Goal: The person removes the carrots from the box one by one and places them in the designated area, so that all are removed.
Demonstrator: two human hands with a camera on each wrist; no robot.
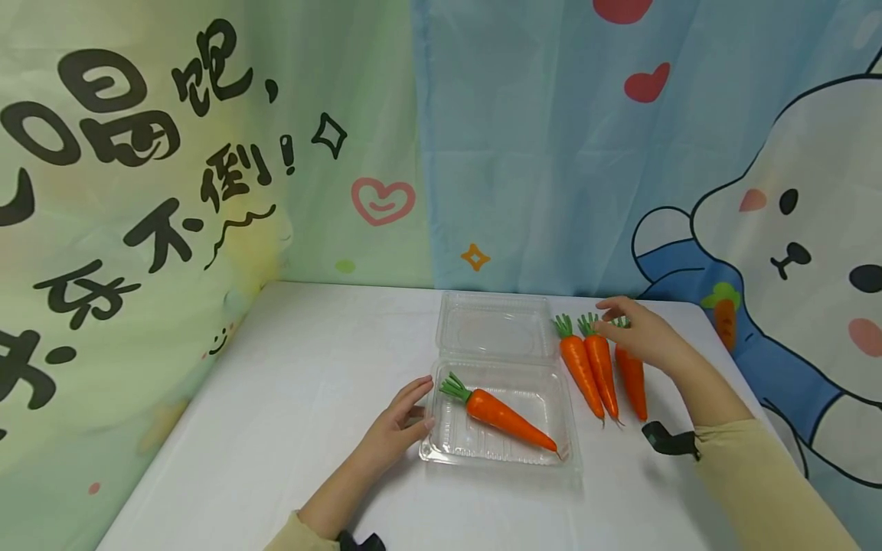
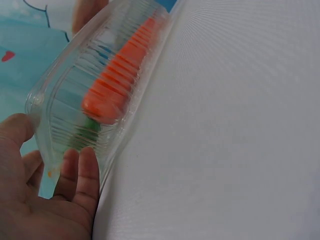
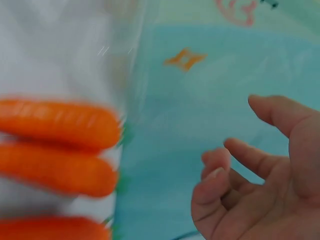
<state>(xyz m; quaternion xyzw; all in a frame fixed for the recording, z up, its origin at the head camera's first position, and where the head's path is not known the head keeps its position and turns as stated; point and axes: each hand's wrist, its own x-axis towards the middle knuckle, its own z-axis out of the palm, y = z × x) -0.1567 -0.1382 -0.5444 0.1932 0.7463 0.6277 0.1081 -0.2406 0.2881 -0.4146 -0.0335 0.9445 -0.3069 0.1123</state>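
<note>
A clear plastic clamshell box (image 1: 441, 451) lies with its lid folded back, one orange carrot (image 1: 506, 417) slanting across its base, green top to the upper left. My left hand (image 1: 394, 428) rests at the box's left edge. In the left wrist view, the thumb of that left hand (image 2: 45, 200) is right at the rim and its relaxed fingertips are against the side wall. Over the green top of the rightmost carrot (image 1: 632, 386) hovers my right hand (image 1: 641, 333). Seen from the right wrist, the right hand (image 3: 260, 190) has thumb and fingers apart, nothing between them.
Two more carrots, a left one (image 1: 581, 371) and a middle one (image 1: 602, 375), lie side by side right of the box. The raised lid (image 1: 492, 325) reaches near the white table's (image 1: 310, 344) back edge. Behind hangs a printed curtain (image 1: 537, 153).
</note>
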